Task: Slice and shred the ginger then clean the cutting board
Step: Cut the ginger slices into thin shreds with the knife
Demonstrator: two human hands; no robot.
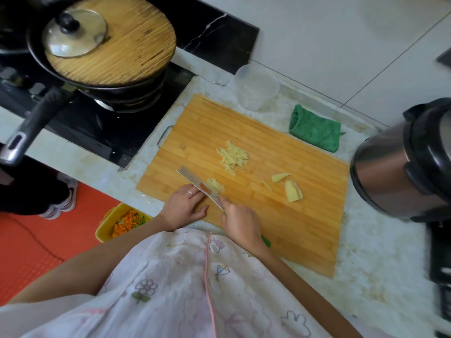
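- My right hand (240, 222) is wrapping its grip closed around the green handle of the knife (199, 187), and the flat metal blade is running up and to the left from my fist, edge down on the board.
- My left hand (183, 207) is lying flat and open on the cutting board (280, 228), holding nothing, fingertips just touching the blade's side, a ring showing on one finger.
- The board is striped bamboo, rectangular, with a metal handle on its left end, sitting skewed on the pale marbled surface (380, 276).
- A small clump of ginger shreds (215, 185) is sitting right against the blade, thin pale-yellow sticks.
- A bigger pile of shredded ginger (233, 158) is lying further up the board, its strips mostly pointing up and a bit to the right.
- Two unshredded ginger slices (291, 189) are resting off to the right, wedge-shaped and well apart from the knife.
- Around it all: a folded green cloth (314, 132) just beyond the board's far corner, a clear plastic tub (256, 86) by the far edge, a shiny steel cooker (400, 167) crowding the right side.
- On the stove to the left, a black pan (97, 76) is carrying a round wooden lid with a glass lid on top.
- A yellow bin (109, 223) of carrot bits is sitting down below the surface's edge.
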